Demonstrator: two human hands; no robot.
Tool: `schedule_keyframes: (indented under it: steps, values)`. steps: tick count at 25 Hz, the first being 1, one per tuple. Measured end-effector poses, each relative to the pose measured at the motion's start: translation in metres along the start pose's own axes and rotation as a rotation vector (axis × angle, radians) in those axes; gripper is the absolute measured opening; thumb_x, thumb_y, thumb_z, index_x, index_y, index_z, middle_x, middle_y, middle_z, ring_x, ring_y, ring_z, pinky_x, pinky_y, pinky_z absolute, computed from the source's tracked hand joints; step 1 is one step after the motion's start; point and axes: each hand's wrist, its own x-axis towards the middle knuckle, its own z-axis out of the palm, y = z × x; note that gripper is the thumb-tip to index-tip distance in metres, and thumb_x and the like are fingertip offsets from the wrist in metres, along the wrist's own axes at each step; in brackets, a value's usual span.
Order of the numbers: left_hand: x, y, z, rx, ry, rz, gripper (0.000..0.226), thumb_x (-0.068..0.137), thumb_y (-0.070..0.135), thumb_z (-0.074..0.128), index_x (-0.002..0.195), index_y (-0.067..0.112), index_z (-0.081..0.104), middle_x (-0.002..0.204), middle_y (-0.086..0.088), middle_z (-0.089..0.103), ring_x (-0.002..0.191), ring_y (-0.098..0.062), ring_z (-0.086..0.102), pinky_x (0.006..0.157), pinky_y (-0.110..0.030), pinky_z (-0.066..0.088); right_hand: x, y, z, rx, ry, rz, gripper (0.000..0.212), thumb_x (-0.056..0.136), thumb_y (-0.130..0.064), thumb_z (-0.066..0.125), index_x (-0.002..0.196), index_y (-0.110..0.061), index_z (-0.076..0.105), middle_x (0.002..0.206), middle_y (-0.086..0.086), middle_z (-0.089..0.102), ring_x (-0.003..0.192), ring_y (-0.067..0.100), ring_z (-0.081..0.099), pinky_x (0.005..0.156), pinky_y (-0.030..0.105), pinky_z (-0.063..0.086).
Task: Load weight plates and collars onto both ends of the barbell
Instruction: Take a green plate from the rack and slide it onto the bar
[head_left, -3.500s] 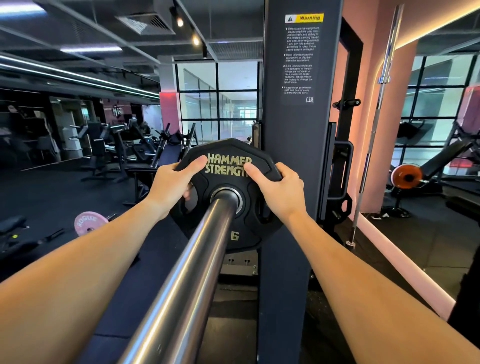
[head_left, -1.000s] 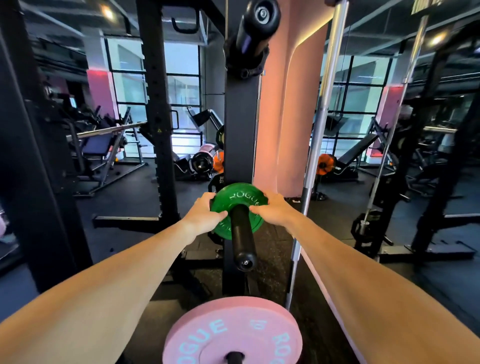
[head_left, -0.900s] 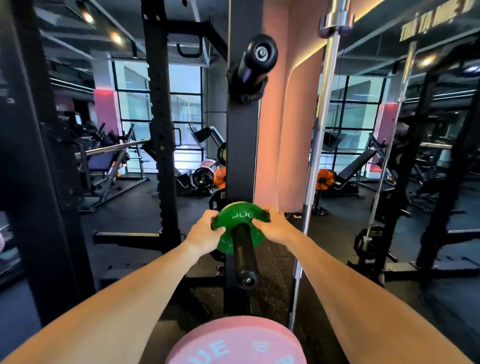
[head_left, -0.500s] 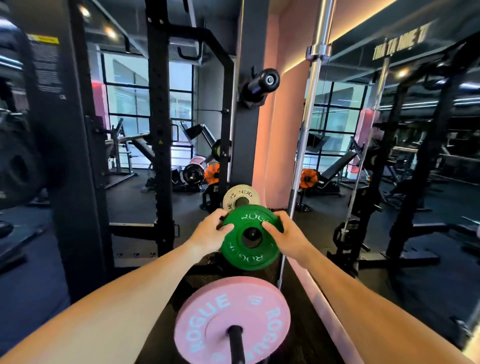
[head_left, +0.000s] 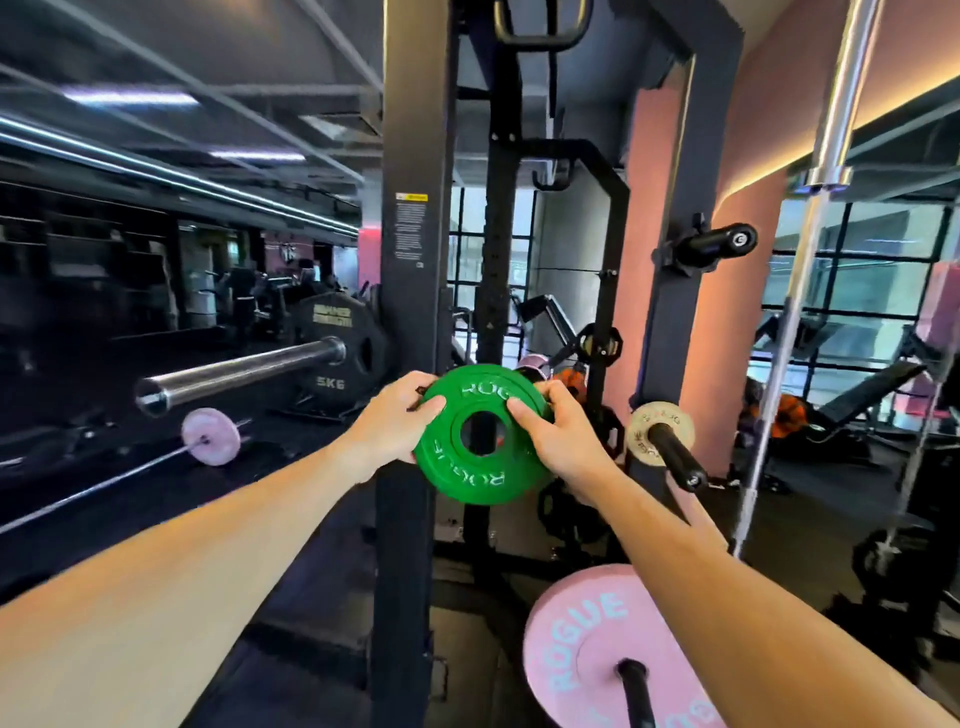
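Before the rack upright (head_left: 413, 291), both hands grip green plate (head_left: 480, 467).

We held both bare arms stretched forward, converging from the lower corners toward the centre of the frame. Our left hand (head_left: 396, 421) and right hand (head_left: 561, 439) faced each other, fingers curled and thumbs forward, each clamped on an edge of the green plate (head_left: 470, 475).
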Motion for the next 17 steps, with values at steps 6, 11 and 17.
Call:
schedule_keyframes:
  steps: [6, 11, 17]
  values:
    - [-0.021, -0.03, -0.139, 0.054, 0.25, -0.051, 0.019, 0.105, 0.015, 0.049, 0.121, 0.022, 0.058, 0.109, -0.011, 0.068, 0.079, -0.023, 0.065, 0.061, -0.039, 0.06, 0.041, -0.03, 0.154, 0.146, -0.219, -0.075, 0.016, 0.095, -0.027, 0.068, 0.098, -0.016, 0.057, 0.095, 0.009, 0.069, 0.084, 0.023, 0.067, 0.079, 0.043, 0.055]
    - [-0.015, -0.064, -0.22, 0.126, 0.461, -0.104, 0.022, 0.105, 0.014, 0.05, 0.124, 0.019, 0.06, 0.106, -0.012, 0.068, 0.082, -0.025, 0.061, 0.081, -0.055, 0.058, 0.081, -0.036, 0.266, 0.206, -0.336, -0.143, 0.015, 0.093, -0.026, 0.069, 0.099, -0.016, 0.059, 0.092, -0.001, 0.069, 0.087, 0.016, 0.064, 0.087, 0.04, 0.052]
    - [0.006, -0.099, -0.283, 0.042, 0.588, -0.086, 0.025, 0.104, 0.019, 0.054, 0.123, 0.029, 0.066, 0.102, -0.002, 0.072, 0.076, -0.015, 0.065, 0.072, -0.036, 0.055, 0.103, -0.036, 0.348, 0.236, -0.325, -0.147, 0.021, 0.094, -0.036, 0.066, 0.1, -0.018, 0.058, 0.084, -0.007, 0.064, 0.077, 0.006, 0.057, 0.075, 0.029, 0.044]
